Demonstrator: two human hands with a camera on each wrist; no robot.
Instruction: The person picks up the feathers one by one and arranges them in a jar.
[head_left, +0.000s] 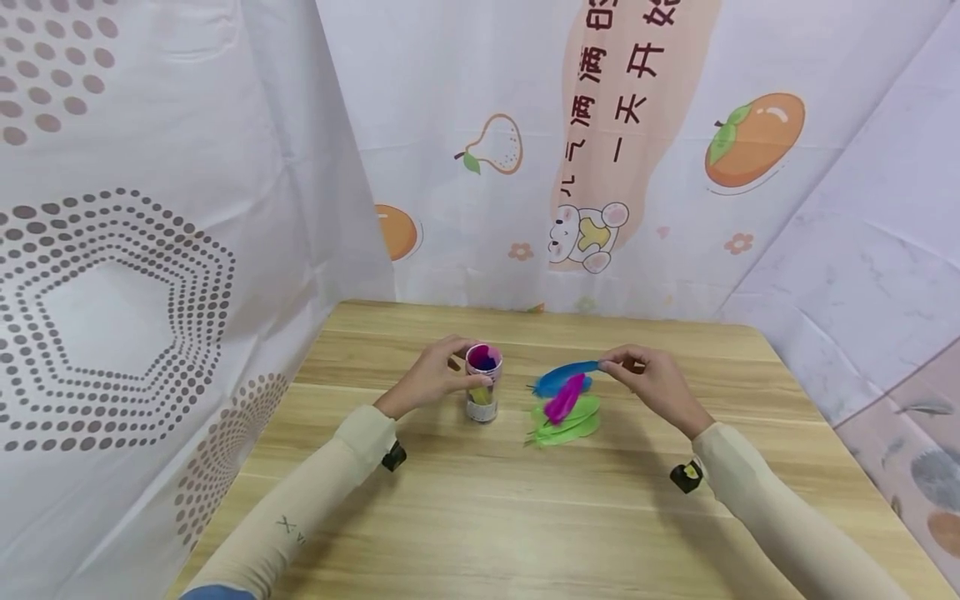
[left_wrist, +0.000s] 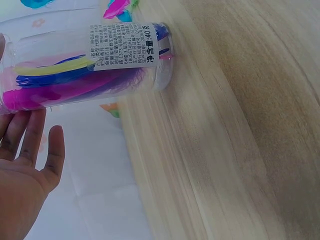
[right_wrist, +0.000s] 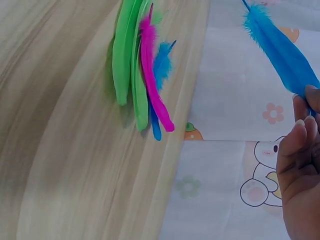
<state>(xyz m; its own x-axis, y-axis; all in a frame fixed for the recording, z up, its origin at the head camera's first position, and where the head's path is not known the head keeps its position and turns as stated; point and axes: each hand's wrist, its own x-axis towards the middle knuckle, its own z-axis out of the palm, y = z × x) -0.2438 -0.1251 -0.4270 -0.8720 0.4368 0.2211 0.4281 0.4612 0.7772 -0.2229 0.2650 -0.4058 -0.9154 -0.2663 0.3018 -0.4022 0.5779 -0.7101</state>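
My left hand (head_left: 429,379) grips a clear plastic jar (left_wrist: 55,50) near its top, thumb on the near side. Pink, blue, yellow and purple feathers (left_wrist: 75,90) fill the jar, and a printed label (left_wrist: 125,46) wraps round its lower part. To the right, my right hand (head_left: 654,382) pinches one end of a blue feather (right_wrist: 282,55) between thumb and fingers, its quill pointing away from the hand. Below it on the table lie several green feathers (right_wrist: 120,65), a magenta feather (right_wrist: 150,65) over them, and another blue feather (right_wrist: 162,67) partly under the magenta one.
Both hands are over the wood-grain table (head_left: 480,517), toward its far edge. A white curtain (head_left: 450,75) printed with fruit and a bear hangs right behind that edge. Another patterned curtain (head_left: 285,125) runs along the left side.
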